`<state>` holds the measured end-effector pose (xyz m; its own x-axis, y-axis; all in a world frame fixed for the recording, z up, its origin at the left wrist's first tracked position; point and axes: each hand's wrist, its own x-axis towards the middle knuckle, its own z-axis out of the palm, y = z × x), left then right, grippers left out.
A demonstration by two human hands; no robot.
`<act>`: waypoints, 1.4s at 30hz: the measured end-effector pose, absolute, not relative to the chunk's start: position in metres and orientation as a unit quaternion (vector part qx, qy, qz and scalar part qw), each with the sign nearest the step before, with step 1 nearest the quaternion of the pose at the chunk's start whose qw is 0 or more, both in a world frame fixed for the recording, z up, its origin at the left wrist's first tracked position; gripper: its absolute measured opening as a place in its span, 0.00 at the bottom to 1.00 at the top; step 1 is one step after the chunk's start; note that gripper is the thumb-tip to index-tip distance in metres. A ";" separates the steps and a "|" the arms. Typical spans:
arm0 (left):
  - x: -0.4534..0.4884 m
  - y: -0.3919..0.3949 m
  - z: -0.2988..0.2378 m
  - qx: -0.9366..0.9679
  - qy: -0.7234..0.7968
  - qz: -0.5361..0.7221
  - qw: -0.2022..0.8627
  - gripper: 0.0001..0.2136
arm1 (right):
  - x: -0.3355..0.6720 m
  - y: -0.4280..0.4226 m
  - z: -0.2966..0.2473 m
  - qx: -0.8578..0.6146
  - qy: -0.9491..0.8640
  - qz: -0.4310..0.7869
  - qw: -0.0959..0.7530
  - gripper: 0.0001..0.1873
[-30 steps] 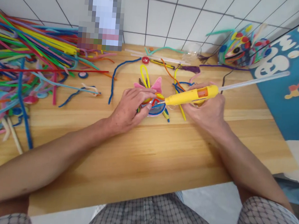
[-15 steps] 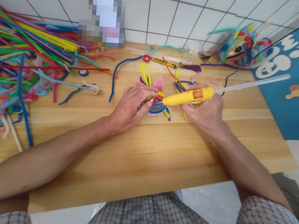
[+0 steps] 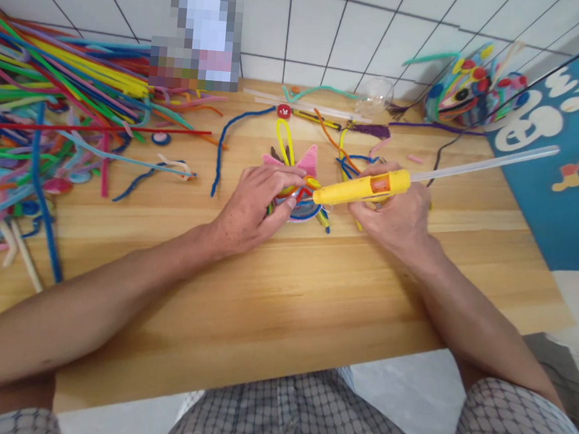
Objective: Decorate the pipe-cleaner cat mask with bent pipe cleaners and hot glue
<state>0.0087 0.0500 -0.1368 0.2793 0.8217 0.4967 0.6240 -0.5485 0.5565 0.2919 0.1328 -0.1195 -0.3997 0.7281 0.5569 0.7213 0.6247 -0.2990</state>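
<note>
My right hand (image 3: pixel 395 208) is closed around a yellow hot glue gun (image 3: pixel 359 188), from whose back end a long clear glue stick (image 3: pixel 489 162) sticks out. The gun's nozzle points left, at a small pipe-cleaner craft figure (image 3: pixel 304 210). That figure has pink pointed pieces, a yellow loop at the top and a clear round part rimmed in blue. My left hand (image 3: pixel 258 201) grips it from the left, fingers bent over its upper part and thumb at the nozzle tip. Those fingers hide much of the figure.
A heap of colourful pipe cleaners (image 3: pixel 81 67) covers the table's left side. Behind my hands lie a yellow utility knife (image 3: pixel 317 120), a purple tassel (image 3: pixel 371 130) and a blue pipe cleaner (image 3: pixel 225 138). A decorated craft piece (image 3: pixel 459 93) stands at the back right, by a blue sign (image 3: pixel 547 184).
Almost nothing differs. The glue gun has shifted very slightly left, its nozzle still at the craft figure, and both hands keep their grip.
</note>
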 end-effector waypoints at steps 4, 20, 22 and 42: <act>0.008 0.050 -0.137 0.789 0.460 0.386 0.131 0.13 | 0.291 0.132 -0.120 -0.434 -0.840 0.006 0.327 0.17; 0.007 0.051 -0.138 0.785 0.461 0.391 0.137 0.15 | 0.290 0.135 -0.124 -0.442 -0.840 -0.002 0.315 0.17; 0.007 0.051 -0.139 0.785 0.462 0.389 0.138 0.17 | 0.290 0.135 -0.125 -0.441 -0.841 -0.009 0.313 0.17; 0.007 0.052 -0.138 0.778 0.472 0.391 0.138 0.18 | 0.289 0.137 -0.127 -0.454 -0.836 -0.044 0.306 0.16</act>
<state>0.0066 0.0516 -0.1379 0.2483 0.8425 0.4780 0.6263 -0.5161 0.5843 0.2892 0.1366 -0.1272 -0.4003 0.7326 0.5505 0.7862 0.5832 -0.2045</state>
